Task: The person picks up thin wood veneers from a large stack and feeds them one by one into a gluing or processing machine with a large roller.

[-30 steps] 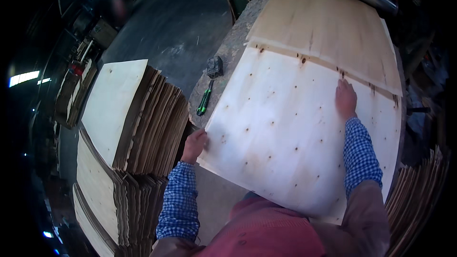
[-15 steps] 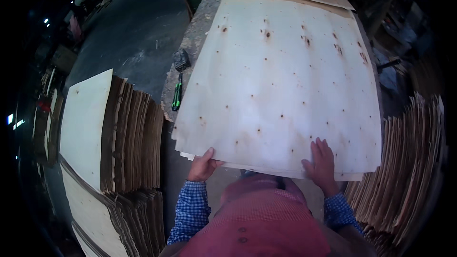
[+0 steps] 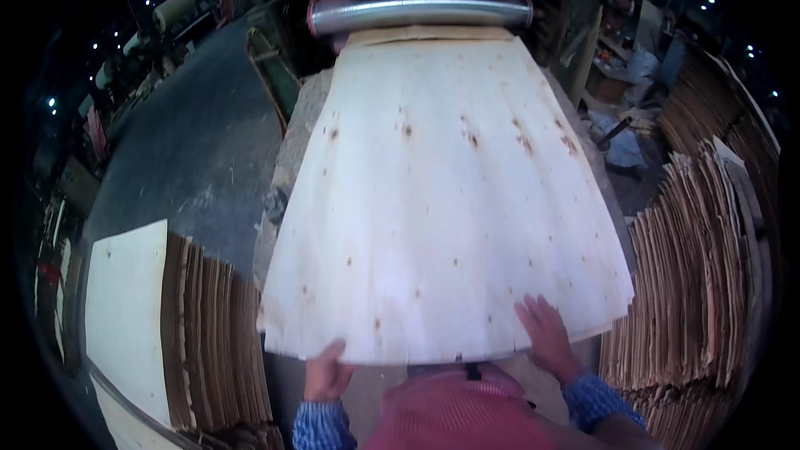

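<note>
A large pale wood veneer sheet (image 3: 433,217) with brown knots lies before me on a bench, with other sheet edges showing under its near corners. My left hand (image 3: 327,373) pinches its near edge at the left, thumb on top and fingers hidden beneath. On the right, my right hand (image 3: 546,337) rests on the near edge with its fingers stretched out flat over the surface. Beyond the sheet's far end, where a browner sheet (image 3: 425,32) shows, a shiny metal roller (image 3: 421,12) spans the width.
Upright stacks of veneer stand close by, one to the left (image 3: 217,333) and one to the right (image 3: 679,283). A dark tape measure (image 3: 275,204) sits by the sheet's left edge. Farther left runs a dark floor (image 3: 192,125); a green frame (image 3: 271,75) stands beside the bench.
My view has tilted up, bringing the roller into sight and shifting the sheet lower in the picture. Both hands stay at the near edge. The green-handled tool no longer shows.
</note>
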Tool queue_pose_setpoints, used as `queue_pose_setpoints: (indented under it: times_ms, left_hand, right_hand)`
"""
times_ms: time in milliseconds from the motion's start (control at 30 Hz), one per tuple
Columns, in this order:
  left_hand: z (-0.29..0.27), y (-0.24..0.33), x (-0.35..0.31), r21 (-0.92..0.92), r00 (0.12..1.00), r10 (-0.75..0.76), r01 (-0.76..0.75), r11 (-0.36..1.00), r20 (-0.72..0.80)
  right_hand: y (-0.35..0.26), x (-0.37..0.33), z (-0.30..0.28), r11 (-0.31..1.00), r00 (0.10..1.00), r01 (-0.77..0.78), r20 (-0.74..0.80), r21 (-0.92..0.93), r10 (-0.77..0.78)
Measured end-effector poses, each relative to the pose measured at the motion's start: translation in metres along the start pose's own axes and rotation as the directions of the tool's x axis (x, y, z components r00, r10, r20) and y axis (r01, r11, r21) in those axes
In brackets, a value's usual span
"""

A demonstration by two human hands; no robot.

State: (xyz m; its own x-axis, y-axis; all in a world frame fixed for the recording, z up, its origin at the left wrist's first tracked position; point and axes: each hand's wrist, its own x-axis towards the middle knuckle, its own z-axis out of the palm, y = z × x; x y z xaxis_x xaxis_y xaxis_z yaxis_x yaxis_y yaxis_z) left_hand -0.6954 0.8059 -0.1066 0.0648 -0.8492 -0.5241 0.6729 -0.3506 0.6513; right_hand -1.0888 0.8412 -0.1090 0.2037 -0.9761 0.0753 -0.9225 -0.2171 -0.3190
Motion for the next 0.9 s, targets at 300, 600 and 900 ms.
queue_pose_setpoints:
  times_ms: [300,600,900]
  left_hand:
    - [0.037,0.01,0.028,-0.111,0.981,0.103,-0.085,0.99,0.166]
    - [-0.02,-0.024,0.006,0.098,0.95,0.063,-0.035,0.995,-0.306]
    - [-0.037,-0.058,-0.009,0.082,0.8,0.12,-0.09,0.993,-0.587]
  right_hand:
    - [0.012,0.039,-0.033,0.998,0.998,0.007,-0.058,0.064,-0.003]
    - [0.081,0.215,-0.002,0.987,0.989,0.079,-0.132,0.142,-0.06]
    - [0.162,0.37,0.057,0.984,0.943,0.089,-0.304,-0.153,-0.132]
